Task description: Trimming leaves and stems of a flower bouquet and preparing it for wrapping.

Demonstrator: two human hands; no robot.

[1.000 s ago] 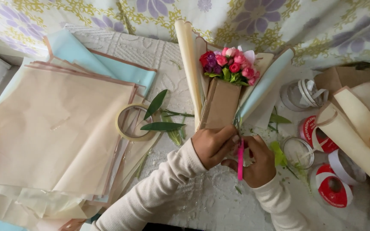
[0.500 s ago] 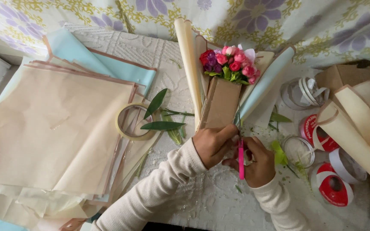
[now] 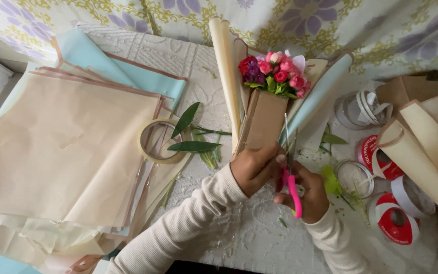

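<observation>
A small bouquet (image 3: 275, 75) of pink, red and purple flowers lies wrapped in brown paper (image 3: 263, 122), with cream and pale blue sheets around it. My left hand (image 3: 253, 167) grips the lower end of the brown wrap. My right hand (image 3: 305, 192) holds pink-handled scissors (image 3: 291, 175); their blades point up along the right edge of the wrap.
A stack of beige and pale blue wrapping sheets (image 3: 57, 152) fills the left. A roll of tape (image 3: 157, 141) and loose green leaves (image 3: 191, 146) lie beside it. Ribbon spools (image 3: 394, 220) and rolled cream papers (image 3: 422, 152) crowd the right.
The scissors have tilted more upright, blades now against the wrap's right edge. Both hands stay at the bouquet's base.
</observation>
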